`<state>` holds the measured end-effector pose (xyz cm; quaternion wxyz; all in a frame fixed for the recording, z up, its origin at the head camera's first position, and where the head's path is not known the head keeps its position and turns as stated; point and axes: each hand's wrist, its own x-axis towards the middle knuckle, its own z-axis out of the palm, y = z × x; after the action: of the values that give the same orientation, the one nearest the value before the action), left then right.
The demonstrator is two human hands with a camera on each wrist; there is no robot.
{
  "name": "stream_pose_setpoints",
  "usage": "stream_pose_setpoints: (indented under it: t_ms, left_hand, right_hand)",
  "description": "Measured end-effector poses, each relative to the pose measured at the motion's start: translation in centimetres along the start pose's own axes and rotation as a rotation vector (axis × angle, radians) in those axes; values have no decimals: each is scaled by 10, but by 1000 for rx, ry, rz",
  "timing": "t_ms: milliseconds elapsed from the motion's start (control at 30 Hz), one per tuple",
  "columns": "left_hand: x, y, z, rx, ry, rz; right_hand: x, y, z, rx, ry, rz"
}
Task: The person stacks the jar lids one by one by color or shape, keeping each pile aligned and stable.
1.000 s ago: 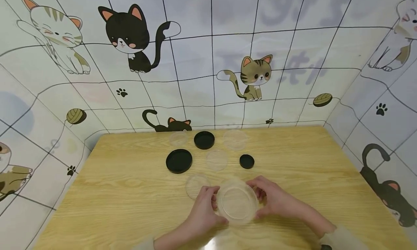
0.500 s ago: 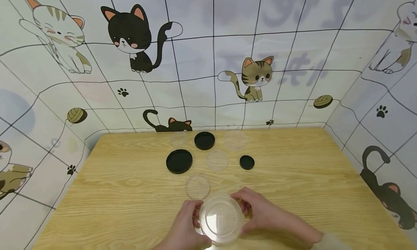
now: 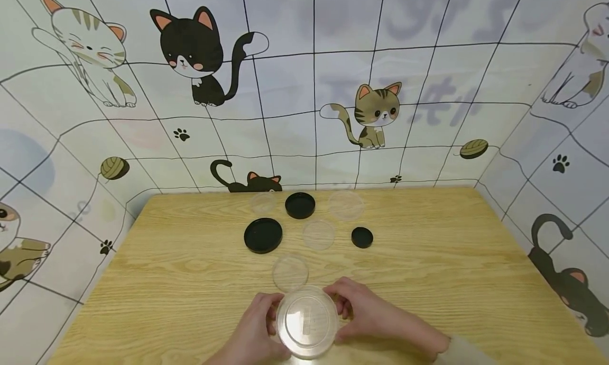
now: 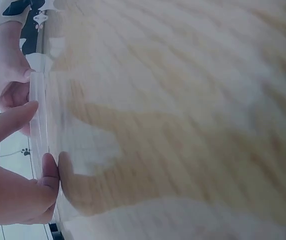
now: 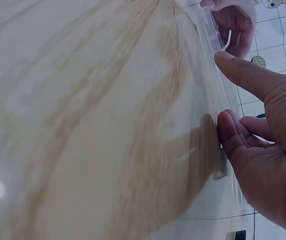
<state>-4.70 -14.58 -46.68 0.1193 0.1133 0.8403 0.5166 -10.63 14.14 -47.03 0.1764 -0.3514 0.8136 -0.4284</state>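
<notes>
A clear, round plastic lid (image 3: 307, 322) with a raised ring lies near the front of the table, held between both hands. My left hand (image 3: 257, 328) grips its left rim, thumb in front and fingers behind. Opposite, my right hand (image 3: 363, 313) pinches the right rim the same way. Seen edge-on in the left wrist view, the lid (image 4: 39, 127) sits low at the tabletop between thumb and fingers. A smaller clear disc (image 3: 291, 273) lies just beyond the held lid, overlapping it slightly in the head view.
Farther back lie a large black round dish (image 3: 263, 235), a medium black one (image 3: 300, 205) and a small black one (image 3: 362, 237). Between them are faint clear discs, one in the middle (image 3: 319, 234). A cat-print wall covering (image 3: 285, 100) encloses the wooden table (image 3: 437, 259).
Both hands have brought the clear lid left and nearer to the person, keeping hold of its rim. The black dishes and other clear discs have stayed in place.
</notes>
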Motion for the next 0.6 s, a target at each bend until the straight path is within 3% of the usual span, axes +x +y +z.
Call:
stream_pose_setpoints:
  t_ms: [167,367,600]
  left_hand:
    - [2,-2,-6,-2,-13,10]
    - [9,-6,-11,18,22,80]
    - [15,-13,-20,-11,-9,79]
  right_hand:
    - [3,-2,3,-14,15,-11]
    - [8,-2,7,-26,53,3]
    - [11,-2,9,-5,71,25]
